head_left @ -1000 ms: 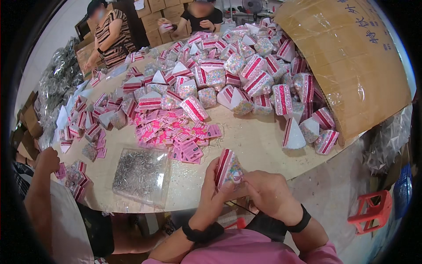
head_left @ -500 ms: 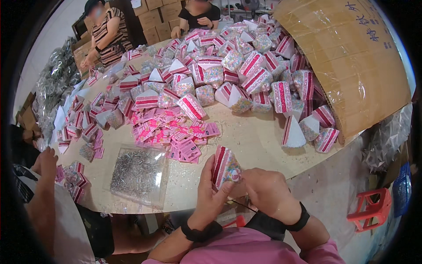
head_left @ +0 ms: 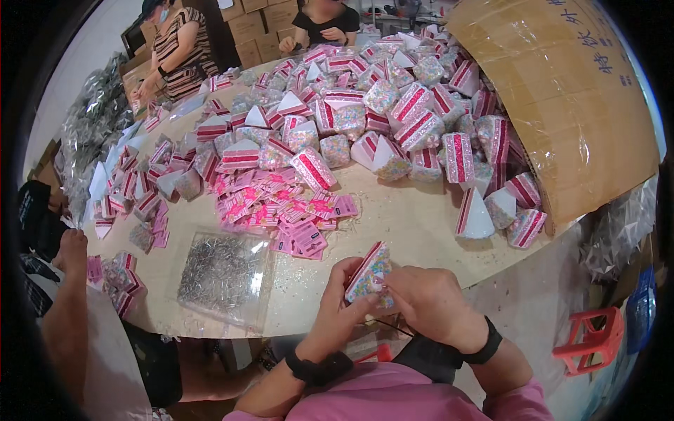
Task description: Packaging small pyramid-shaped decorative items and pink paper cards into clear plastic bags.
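Near the table's front edge, a cake-slice ornament (head_left: 370, 271) with a pink-and-white layered side and a sprinkle-covered face is wrapped by my left hand (head_left: 342, 302). My right hand (head_left: 430, 302) is closed, its thumb and fingertips pressed to the ornament's right side; whatever they pinch there is too small or hidden to make out. Just beyond lies a heap of pink printed tags (head_left: 302, 235). To the left of my hands, a clear shallow tray (head_left: 265, 288) holds many small metal pins.
A large pile of cake-slice ornaments (head_left: 337, 126) covers the table's far side. A big cardboard box (head_left: 554, 105) leans over the right edge. A red stool (head_left: 593, 340) stands on the floor at right. One person's arm is at left; two people are across the table.
The ornament has turned in my left hand, so more of its sprinkled face shows. My right fingers have shifted slightly up along its right side.
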A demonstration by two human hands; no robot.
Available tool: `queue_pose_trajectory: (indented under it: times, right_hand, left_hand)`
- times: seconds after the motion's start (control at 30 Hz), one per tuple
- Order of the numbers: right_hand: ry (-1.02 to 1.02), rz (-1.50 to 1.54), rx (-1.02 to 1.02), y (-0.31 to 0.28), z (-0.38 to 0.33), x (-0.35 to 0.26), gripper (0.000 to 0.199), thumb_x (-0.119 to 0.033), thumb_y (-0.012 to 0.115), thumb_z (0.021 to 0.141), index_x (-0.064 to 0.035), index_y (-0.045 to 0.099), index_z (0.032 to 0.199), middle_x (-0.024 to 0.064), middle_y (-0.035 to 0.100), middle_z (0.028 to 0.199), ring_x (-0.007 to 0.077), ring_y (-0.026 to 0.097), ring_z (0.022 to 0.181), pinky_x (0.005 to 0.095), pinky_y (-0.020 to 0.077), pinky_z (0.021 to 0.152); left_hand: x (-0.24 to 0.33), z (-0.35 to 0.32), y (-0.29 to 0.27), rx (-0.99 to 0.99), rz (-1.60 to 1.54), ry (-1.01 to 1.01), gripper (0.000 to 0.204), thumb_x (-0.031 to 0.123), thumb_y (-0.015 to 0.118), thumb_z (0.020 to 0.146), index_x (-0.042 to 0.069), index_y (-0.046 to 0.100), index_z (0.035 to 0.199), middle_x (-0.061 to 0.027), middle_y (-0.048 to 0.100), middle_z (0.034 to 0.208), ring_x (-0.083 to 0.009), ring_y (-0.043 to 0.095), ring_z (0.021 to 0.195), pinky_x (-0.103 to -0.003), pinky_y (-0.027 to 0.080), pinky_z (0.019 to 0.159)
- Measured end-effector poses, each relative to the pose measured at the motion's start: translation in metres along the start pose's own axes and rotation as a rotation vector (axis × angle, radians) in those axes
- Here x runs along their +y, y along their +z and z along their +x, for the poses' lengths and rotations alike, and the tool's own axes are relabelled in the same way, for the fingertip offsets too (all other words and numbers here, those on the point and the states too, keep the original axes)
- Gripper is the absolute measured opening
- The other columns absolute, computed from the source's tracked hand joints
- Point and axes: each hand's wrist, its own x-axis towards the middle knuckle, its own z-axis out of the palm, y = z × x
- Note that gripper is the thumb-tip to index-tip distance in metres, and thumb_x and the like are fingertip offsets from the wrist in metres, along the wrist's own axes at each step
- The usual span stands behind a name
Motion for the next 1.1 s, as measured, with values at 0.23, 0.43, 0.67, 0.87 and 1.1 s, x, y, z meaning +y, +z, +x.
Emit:
queue_pose_trajectory:
  times: [0.23,0.43,0.67,0.87,1.1]
  right_hand:
    - [-0.024,-0.001,-0.014,-0.0003,0.0037,-0.0014,0.006,-0.011,0.057,0.081,-0.0054,0.055,0.082,0.0129,0.056,0.07,0.0331,0.058,0.068,0.0424,0.045,0.057]
    - [0.037,0.057,-0.035,-0.0001,0.0043,-0.0036,0.006,-0.01,0.056,0.081,-0.0046,0.058,0.084,0.0142,0.058,0.073,0.0345,0.059,0.069,0.0426,0.0459,0.059]
    - [0.051,0.159,-0.004,0.0011,0.0055,-0.0014,0.008,-0.008,0.056,0.081,-0.0038,0.06,0.086,0.015,0.058,0.073,0.0351,0.059,0.07,0.0419,0.0473,0.061]
    - [0.048,0.152,-0.012,0.0021,0.0072,-0.0034,0.006,-0.009,0.056,0.081,-0.0036,0.057,0.082,0.0156,0.057,0.071,0.0356,0.058,0.068,0.043,0.0461,0.06]
    - [0.057,0.106,-0.049,0.0017,0.0063,-0.0033,0.006,-0.01,0.054,0.083,-0.004,0.055,0.082,0.0156,0.056,0.07,0.036,0.057,0.067,0.044,0.0447,0.058]
  left_hand:
    - [-0.0035,0.0008,-0.0017,0.003,-0.116,-0.002,0.067,0.019,0.068,0.081,0.001,0.031,0.134,-0.0125,0.044,0.127,-0.0191,0.045,0.116,-0.032,0.036,0.1]
    - [-0.0034,0.002,-0.0006,0.009,-0.183,0.027,0.073,0.02,0.07,0.08,-0.001,0.028,0.137,-0.0139,0.041,0.133,-0.0208,0.043,0.122,-0.033,0.034,0.104]
    - [-0.005,0.0025,-0.0054,-0.036,-0.275,-0.02,0.077,0.022,0.071,0.08,0.0,0.027,0.139,-0.0139,0.041,0.134,-0.0214,0.042,0.123,-0.034,0.033,0.105]
    - [-0.0061,0.003,-0.005,-0.034,-0.292,-0.017,0.077,0.023,0.071,0.08,0.001,0.027,0.14,-0.0137,0.041,0.134,-0.0212,0.041,0.124,-0.034,0.032,0.105]
    - [-0.0075,0.003,-0.0036,-0.032,-0.215,0.018,0.075,0.02,0.07,0.082,0.001,0.027,0.139,-0.0133,0.04,0.134,-0.0206,0.041,0.124,-0.033,0.032,0.105]
